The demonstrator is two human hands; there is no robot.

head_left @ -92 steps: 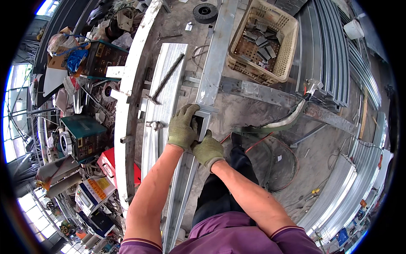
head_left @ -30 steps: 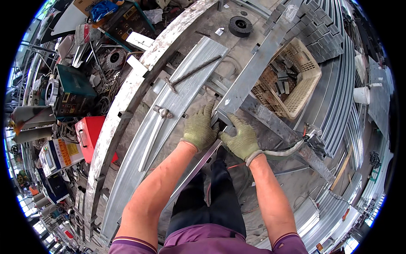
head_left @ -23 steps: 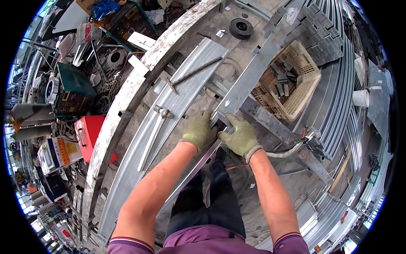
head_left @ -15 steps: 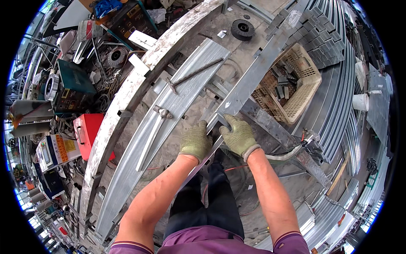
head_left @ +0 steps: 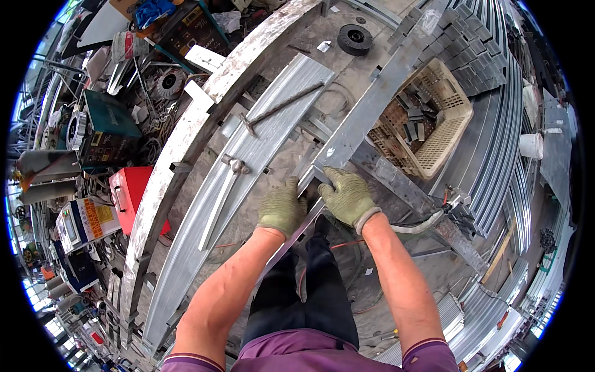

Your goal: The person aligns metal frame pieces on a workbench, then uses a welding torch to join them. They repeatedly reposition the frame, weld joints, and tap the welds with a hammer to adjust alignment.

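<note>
A long grey metal beam (head_left: 356,130) runs diagonally in front of me. My left hand (head_left: 282,208), in a green work glove, is closed at the beam's left edge, its fingertips partly hidden. On the other side my right hand (head_left: 348,195), gloved alike, has its fingers bent around a short grey metal piece (head_left: 320,173) that lies against the beam. Left of the hands, a hammer (head_left: 235,165) with a pale handle rests on a wide galvanized channel (head_left: 266,133). A twisted steel rod with a short crosspiece (head_left: 285,108) lies farther up that channel.
A beige plastic crate (head_left: 460,115) at the right holds small metal offcuts, beside stacked tube ends (head_left: 474,56) and long metal profiles (head_left: 499,155). A worn white beam (head_left: 186,133), a red box (head_left: 126,198) and machines stand left. A black spool (head_left: 355,39) lies beyond; hoses cross the floor.
My left hand has moved slightly left and down along the beam's edge. The right hand has edged slightly left, still at the short metal piece. The view has shifted a little.
</note>
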